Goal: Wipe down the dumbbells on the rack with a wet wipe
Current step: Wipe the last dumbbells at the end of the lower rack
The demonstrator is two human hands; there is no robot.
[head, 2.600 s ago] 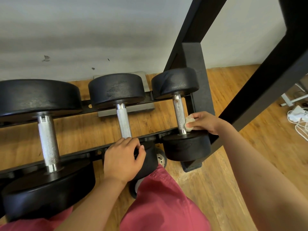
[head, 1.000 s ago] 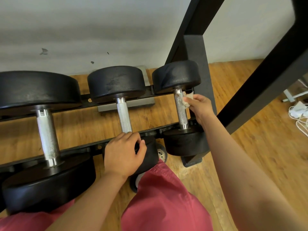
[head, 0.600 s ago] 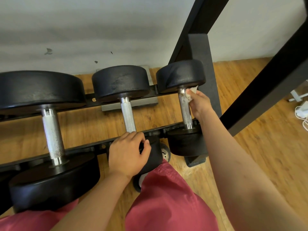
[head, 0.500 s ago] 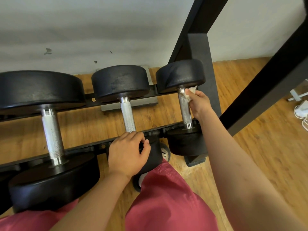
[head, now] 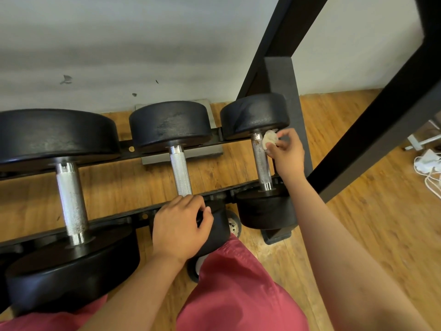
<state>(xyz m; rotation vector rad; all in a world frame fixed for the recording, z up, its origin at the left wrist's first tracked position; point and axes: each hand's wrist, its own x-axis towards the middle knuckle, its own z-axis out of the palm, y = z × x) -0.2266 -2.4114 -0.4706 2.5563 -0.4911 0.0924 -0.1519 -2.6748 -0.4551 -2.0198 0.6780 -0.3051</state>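
At the rack's (head: 107,222) right end, the right hand (head: 285,154) pinches a balled wet wipe (head: 269,139) against the far end of the smallest dumbbell's (head: 261,161) handle, just under its rear head, fingers curled round the wad. The left hand (head: 181,225) grips the near head of the middle dumbbell (head: 180,170) at the front rail, prob. as a brace. Risks, as judged: the wad is small & may slip out on the knurled steel; rusty specks on the handle may snag or shred it; a hard rub could roll the light dumbbell on its rails; knuckles may scrape the black upright (head: 281,75) close behind. Nearby: the big dumbbell (head: 70,199) at the rack's left end; a slanted black beam (head: 381,115) beside the right forearm, limiting elbow room; a small wheel (head: 232,226) under the front rail; white cables (head: 428,160) on the wood floor off to the right.
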